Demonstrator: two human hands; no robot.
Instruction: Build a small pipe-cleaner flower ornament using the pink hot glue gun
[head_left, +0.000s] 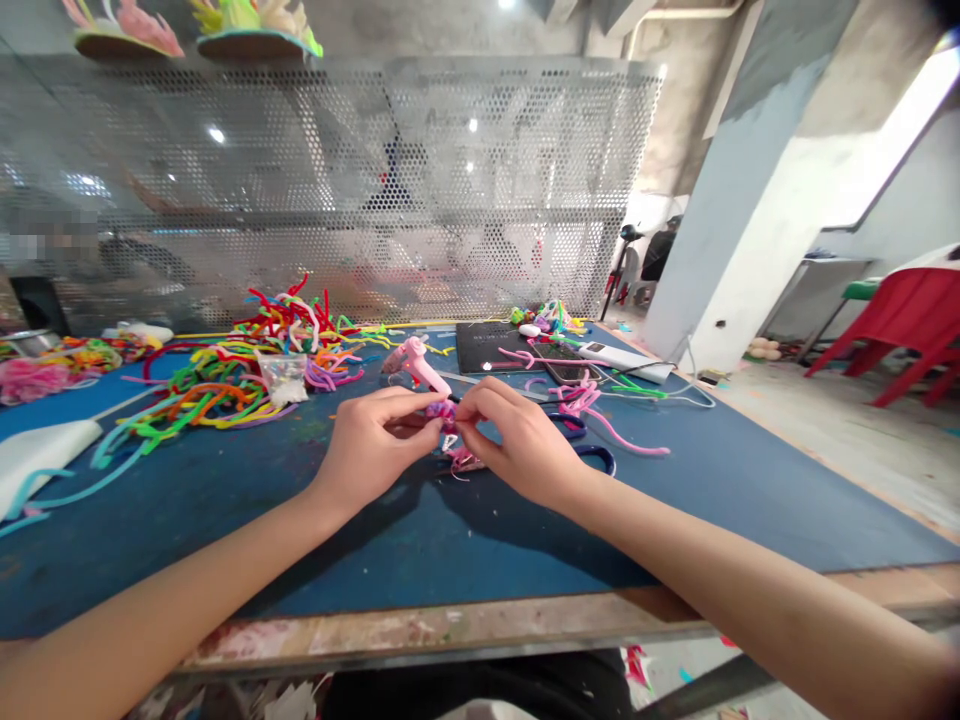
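Note:
Over the middle of the blue table (360,560), my left hand (371,440) pinches a small pink and purple fuzzy piece (442,410) from the left. My right hand (517,435) grips the same piece from the right, its fingertips close to the left ones. Just behind my fingers stands a pink glue gun (420,362). Scissors with dark blue handles (600,458) lie partly hidden beyond my right hand. Below the held piece are small pink bits (465,460) on the table.
Colourful pipe cleaners (202,390) are heaped at the left, with a small clear bag (285,378) on them. Pink pipe cleaners (622,435), a phone (566,368), a black box (487,348) and a white power strip (630,360) lie behind and right. A perforated metal screen (337,200) stands behind.

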